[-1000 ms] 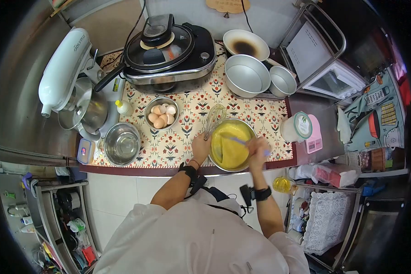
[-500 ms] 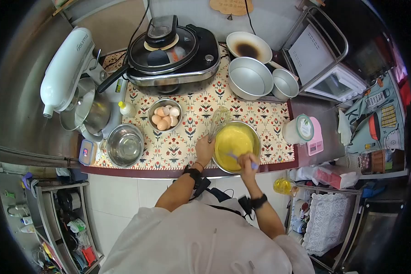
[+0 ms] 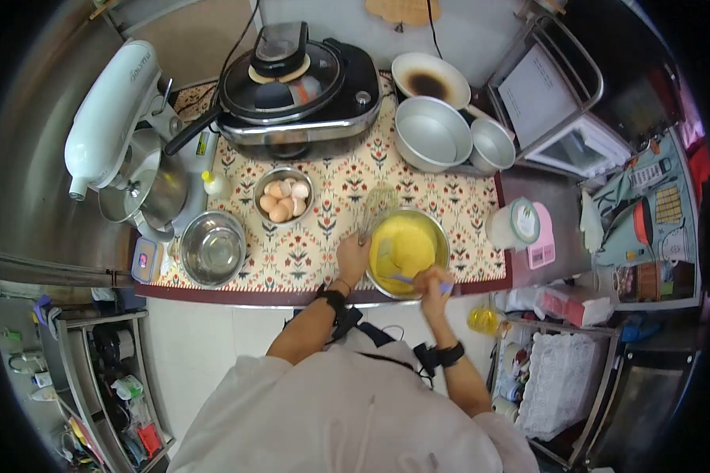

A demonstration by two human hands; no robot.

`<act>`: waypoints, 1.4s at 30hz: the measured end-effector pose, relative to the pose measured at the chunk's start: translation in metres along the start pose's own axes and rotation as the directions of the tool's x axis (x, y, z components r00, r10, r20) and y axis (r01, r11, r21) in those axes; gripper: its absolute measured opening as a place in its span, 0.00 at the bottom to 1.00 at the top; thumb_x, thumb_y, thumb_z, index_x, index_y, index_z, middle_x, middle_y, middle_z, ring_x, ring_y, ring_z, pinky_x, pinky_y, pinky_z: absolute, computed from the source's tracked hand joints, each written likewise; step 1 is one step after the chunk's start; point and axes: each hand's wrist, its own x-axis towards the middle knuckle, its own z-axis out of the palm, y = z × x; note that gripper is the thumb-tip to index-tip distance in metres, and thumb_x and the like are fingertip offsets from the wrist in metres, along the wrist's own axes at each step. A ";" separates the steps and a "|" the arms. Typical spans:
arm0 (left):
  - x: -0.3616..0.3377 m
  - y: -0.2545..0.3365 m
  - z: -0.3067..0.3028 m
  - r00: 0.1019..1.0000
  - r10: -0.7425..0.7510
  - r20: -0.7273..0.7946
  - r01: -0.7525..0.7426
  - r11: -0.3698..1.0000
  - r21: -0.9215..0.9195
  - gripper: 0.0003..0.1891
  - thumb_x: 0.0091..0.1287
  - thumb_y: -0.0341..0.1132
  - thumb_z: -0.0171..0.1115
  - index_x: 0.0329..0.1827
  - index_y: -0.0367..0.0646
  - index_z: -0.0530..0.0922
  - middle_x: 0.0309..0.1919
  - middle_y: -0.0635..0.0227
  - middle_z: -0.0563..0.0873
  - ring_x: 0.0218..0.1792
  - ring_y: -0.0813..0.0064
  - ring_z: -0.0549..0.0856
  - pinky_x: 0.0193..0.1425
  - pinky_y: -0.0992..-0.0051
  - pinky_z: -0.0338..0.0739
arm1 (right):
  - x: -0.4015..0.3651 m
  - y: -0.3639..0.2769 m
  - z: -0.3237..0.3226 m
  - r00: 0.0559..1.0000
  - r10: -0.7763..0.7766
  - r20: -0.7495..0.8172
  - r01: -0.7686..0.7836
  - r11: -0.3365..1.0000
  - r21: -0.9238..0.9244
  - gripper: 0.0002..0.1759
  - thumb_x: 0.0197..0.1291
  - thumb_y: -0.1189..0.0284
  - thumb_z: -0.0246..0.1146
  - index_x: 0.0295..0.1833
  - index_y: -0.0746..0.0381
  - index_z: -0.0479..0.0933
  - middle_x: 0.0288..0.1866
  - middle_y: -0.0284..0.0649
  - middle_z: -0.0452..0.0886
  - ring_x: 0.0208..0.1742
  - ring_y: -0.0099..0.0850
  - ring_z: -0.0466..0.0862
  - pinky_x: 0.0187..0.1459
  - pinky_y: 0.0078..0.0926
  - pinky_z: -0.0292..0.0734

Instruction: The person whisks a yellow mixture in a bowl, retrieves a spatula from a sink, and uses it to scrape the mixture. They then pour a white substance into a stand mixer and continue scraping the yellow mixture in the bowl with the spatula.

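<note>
My left hand point(image 3: 353, 258) is closed around the handle of a wire whisk point(image 3: 381, 202), whose wires point up and away from me over the bowl's left rim. That hand lies against the left side of a steel mixing bowl point(image 3: 448, 246) at the counter's front edge. Thick yellow batter point(image 3: 415, 243) covers the bowl's bottom. In my right hand point(image 3: 433, 282), at the bowl's near right rim, is a spatula with a purple handle point(image 3: 403, 279). Its blade is down in the batter on the left side, partly hard to make out.
Left of the bowl stand a small bowl of eggshells point(image 3: 285, 199), a steel bowl point(image 3: 213, 248) and a stand mixer point(image 3: 110, 118). Behind are an electric cooker point(image 3: 300, 130), round cake pans point(image 3: 432, 132) and a frying pan point(image 3: 431, 71). A jar point(image 3: 514, 224) sits on a pink scale point(image 3: 542, 236) at right.
My right hand has stayed near the bowl's rim while the spatula has swung its blade to the left through the batter. My left hand and the whisk have barely moved.
</note>
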 end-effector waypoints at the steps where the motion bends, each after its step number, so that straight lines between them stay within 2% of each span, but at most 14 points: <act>1: -0.005 0.001 -0.003 1.000 0.004 0.018 -0.004 1.000 0.000 0.14 0.56 0.40 0.58 0.29 0.34 0.79 0.21 0.48 0.79 0.24 0.52 0.79 0.30 0.62 0.73 | 0.011 -0.012 -0.007 0.992 0.122 -0.037 -0.120 0.991 0.052 0.15 0.55 0.77 0.48 0.17 0.61 0.59 0.10 0.31 0.58 0.11 0.21 0.58 0.15 0.18 0.54; 4: -0.003 -0.004 0.002 0.998 -0.031 0.053 0.034 0.997 -0.062 0.14 0.56 0.40 0.59 0.30 0.34 0.79 0.22 0.48 0.79 0.25 0.52 0.80 0.32 0.62 0.73 | 0.069 -0.059 -0.007 0.970 0.235 -0.069 -0.231 0.971 0.060 0.14 0.56 0.76 0.49 0.18 0.61 0.60 0.10 0.31 0.58 0.10 0.22 0.58 0.14 0.19 0.55; 7: -0.005 -0.006 0.003 1.000 -0.016 0.027 0.017 0.998 -0.065 0.14 0.56 0.39 0.59 0.30 0.34 0.79 0.22 0.48 0.80 0.26 0.52 0.80 0.32 0.62 0.73 | 0.083 -0.076 0.001 0.985 -0.042 -0.166 0.075 0.977 0.199 0.13 0.56 0.76 0.49 0.19 0.61 0.61 0.10 0.31 0.59 0.10 0.22 0.58 0.15 0.19 0.55; 9: -0.004 -0.011 0.009 1.000 0.011 -0.010 -0.011 0.998 -0.068 0.14 0.56 0.39 0.59 0.30 0.34 0.79 0.22 0.48 0.80 0.25 0.51 0.80 0.32 0.62 0.73 | 0.075 0.031 -0.027 0.856 -0.432 -0.284 0.331 0.880 -0.340 0.13 0.56 0.76 0.50 0.19 0.61 0.60 0.11 0.31 0.58 0.11 0.21 0.58 0.15 0.19 0.55; 11: -0.008 -0.012 0.007 1.000 0.023 -0.011 -0.023 0.998 -0.060 0.14 0.56 0.39 0.59 0.30 0.34 0.79 0.22 0.48 0.80 0.25 0.51 0.79 0.31 0.61 0.73 | 0.027 0.054 -0.021 0.859 -0.487 -0.161 0.372 0.807 -0.458 0.14 0.56 0.76 0.51 0.19 0.61 0.60 0.11 0.30 0.58 0.11 0.21 0.58 0.15 0.19 0.55; 15: -0.010 -0.005 0.000 1.000 -0.005 0.022 0.005 0.999 -0.041 0.14 0.56 0.39 0.59 0.29 0.33 0.79 0.21 0.47 0.79 0.25 0.50 0.79 0.31 0.61 0.72 | 0.003 -0.005 -0.006 0.998 0.029 -0.056 -0.023 0.994 0.105 0.15 0.57 0.74 0.51 0.19 0.60 0.58 0.11 0.29 0.57 0.12 0.21 0.59 0.15 0.20 0.56; 17: -0.004 -0.003 0.000 1.000 0.001 0.025 0.000 0.999 -0.045 0.14 0.56 0.39 0.59 0.28 0.33 0.78 0.21 0.47 0.79 0.24 0.50 0.79 0.30 0.60 0.72 | 0.039 -0.031 -0.010 0.973 0.174 -0.151 -0.165 0.984 0.064 0.15 0.58 0.74 0.48 0.18 0.60 0.59 0.11 0.30 0.57 0.11 0.21 0.59 0.14 0.20 0.56; 24: -0.004 -0.004 0.002 1.000 0.016 0.001 -0.016 0.997 -0.081 0.13 0.56 0.38 0.59 0.26 0.34 0.77 0.20 0.48 0.78 0.24 0.51 0.78 0.30 0.60 0.71 | 0.046 -0.009 0.009 0.929 -0.322 -0.182 0.276 0.931 -0.238 0.11 0.51 0.75 0.48 0.18 0.65 0.63 0.13 0.35 0.64 0.16 0.24 0.66 0.22 0.21 0.64; 28: -0.005 -0.011 0.007 1.000 0.026 0.011 -0.026 0.999 -0.042 0.13 0.56 0.39 0.58 0.27 0.33 0.77 0.20 0.48 0.79 0.24 0.51 0.79 0.30 0.60 0.72 | -0.014 0.012 -0.003 0.951 -0.278 0.138 0.308 0.901 -0.305 0.13 0.54 0.75 0.50 0.18 0.62 0.62 0.12 0.32 0.63 0.15 0.22 0.64 0.20 0.19 0.60; 31: -0.005 0.001 -0.001 1.000 0.017 0.001 -0.017 0.996 -0.091 0.14 0.56 0.39 0.58 0.27 0.33 0.77 0.20 0.48 0.79 0.24 0.51 0.79 0.30 0.60 0.71 | 0.026 -0.030 -0.013 0.990 0.125 -0.068 -0.124 0.992 0.019 0.13 0.54 0.74 0.49 0.18 0.62 0.62 0.11 0.31 0.62 0.11 0.21 0.61 0.15 0.18 0.54; 36: -0.005 -0.003 0.002 1.000 0.007 0.007 -0.006 0.999 -0.041 0.14 0.57 0.39 0.58 0.26 0.33 0.77 0.20 0.47 0.78 0.24 0.50 0.78 0.30 0.60 0.71 | 0.063 -0.085 -0.009 0.966 -0.188 -0.175 0.208 0.973 0.104 0.13 0.56 0.73 0.46 0.18 0.61 0.62 0.11 0.32 0.60 0.13 0.20 0.58 0.17 0.17 0.55; 38: -0.007 -0.005 0.003 1.000 0.021 -0.011 -0.022 0.999 -0.040 0.14 0.57 0.39 0.58 0.26 0.33 0.76 0.20 0.47 0.78 0.24 0.51 0.78 0.30 0.60 0.71 | 0.048 -0.015 -0.023 0.755 -0.655 -0.041 0.415 0.525 -0.744 0.13 0.56 0.73 0.46 0.19 0.63 0.64 0.13 0.33 0.64 0.16 0.21 0.63 0.19 0.18 0.58; 39: -0.008 -0.005 0.004 0.999 0.033 -0.031 -0.034 0.998 -0.047 0.14 0.57 0.39 0.58 0.26 0.33 0.76 0.20 0.47 0.78 0.24 0.51 0.78 0.30 0.61 0.71 | 0.026 0.001 -0.017 0.892 -0.430 -0.141 0.313 0.810 -0.496 0.13 0.56 0.73 0.46 0.20 0.64 0.65 0.15 0.35 0.66 0.19 0.21 0.67 0.21 0.18 0.61; 42: 0.003 0.000 0.008 0.998 0.040 -0.049 -0.044 0.996 -0.083 0.14 0.56 0.39 0.58 0.25 0.33 0.76 0.20 0.47 0.78 0.24 0.51 0.78 0.31 0.60 0.71 | -0.016 0.014 -0.022 0.973 -0.225 -0.054 0.208 0.951 -0.227 0.14 0.57 0.75 0.46 0.18 0.63 0.62 0.13 0.33 0.65 0.15 0.20 0.64 0.19 0.18 0.60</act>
